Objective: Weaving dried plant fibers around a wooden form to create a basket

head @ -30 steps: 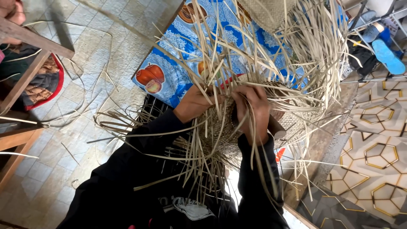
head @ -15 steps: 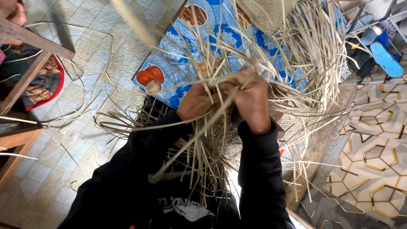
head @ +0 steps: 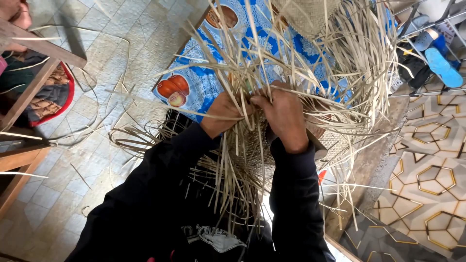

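A half-woven basket of pale reed strips (head: 252, 150) rests against my lap, with many loose strip ends (head: 310, 53) fanning up and out. My left hand (head: 224, 112) grips strips at the woven edge. My right hand (head: 284, 116) sits just beside it, fingers closed on other strips. The two hands nearly touch. Both arms wear black sleeves. The fingertips are hidden among the strips.
A blue patterned cloth (head: 194, 82) with fruit pictures lies on the tiled floor beyond the basket. A wooden frame (head: 34, 53) and a red-rimmed bundle (head: 53, 97) stand at left. Blue sandals (head: 444, 63) lie at top right. A patterned floor (head: 427, 179) is at right.
Both hands have shifted slightly upward along the woven edge and drawn closer together. The loose strips have swung about with them.
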